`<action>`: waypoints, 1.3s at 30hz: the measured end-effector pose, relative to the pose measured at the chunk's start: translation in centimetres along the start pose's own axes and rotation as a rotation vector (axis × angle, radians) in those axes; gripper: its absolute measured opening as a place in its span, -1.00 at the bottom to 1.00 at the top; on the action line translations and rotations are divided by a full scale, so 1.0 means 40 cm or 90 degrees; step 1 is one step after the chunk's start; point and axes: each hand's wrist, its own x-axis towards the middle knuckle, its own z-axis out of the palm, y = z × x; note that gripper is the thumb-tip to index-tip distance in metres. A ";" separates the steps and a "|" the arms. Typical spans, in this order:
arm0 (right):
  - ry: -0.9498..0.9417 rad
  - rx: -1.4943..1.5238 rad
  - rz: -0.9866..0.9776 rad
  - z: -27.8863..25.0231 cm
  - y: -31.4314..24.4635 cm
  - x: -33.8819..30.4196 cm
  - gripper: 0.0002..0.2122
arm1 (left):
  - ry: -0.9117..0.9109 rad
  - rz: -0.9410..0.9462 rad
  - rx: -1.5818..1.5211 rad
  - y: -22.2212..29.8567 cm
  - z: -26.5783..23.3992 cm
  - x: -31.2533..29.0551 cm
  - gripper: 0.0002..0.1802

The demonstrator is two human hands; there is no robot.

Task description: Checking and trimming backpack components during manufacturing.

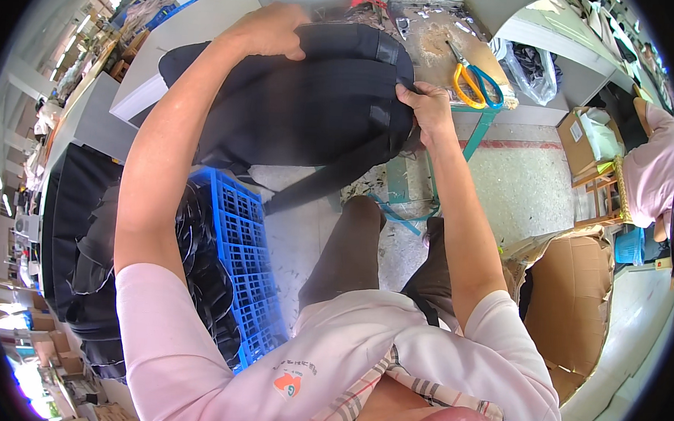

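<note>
Beyond the knees (pixel 361 212), the black bag (pixel 289 109) stretches lengthwise left to right; the right hand (pixel 431 112) pinches its right end, the left hand (pixel 270 32) (blurred; grip, cannot tell) touches its far edge. Scissors (pixel 462 62) lie on the bench (pixel 429 44).

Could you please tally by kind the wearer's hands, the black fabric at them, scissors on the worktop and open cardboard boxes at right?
Wearer's hands, left hand and right hand: 2
Black fabric item: 1
Scissors: 1
Open cardboard boxes, large box and small box: 2
Total: 6
</note>
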 end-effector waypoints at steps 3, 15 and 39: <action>0.009 0.003 0.016 0.007 -0.015 0.001 -0.82 | 0.004 0.003 0.019 -0.007 0.003 0.024 -0.63; 0.032 -0.020 0.033 -0.013 -0.021 0.004 -0.82 | 0.031 0.031 0.025 -0.002 0.007 0.058 -0.71; -0.437 -0.686 -0.166 0.249 -0.050 -0.536 -0.15 | 0.317 -0.693 -0.915 0.137 0.260 -0.482 -0.81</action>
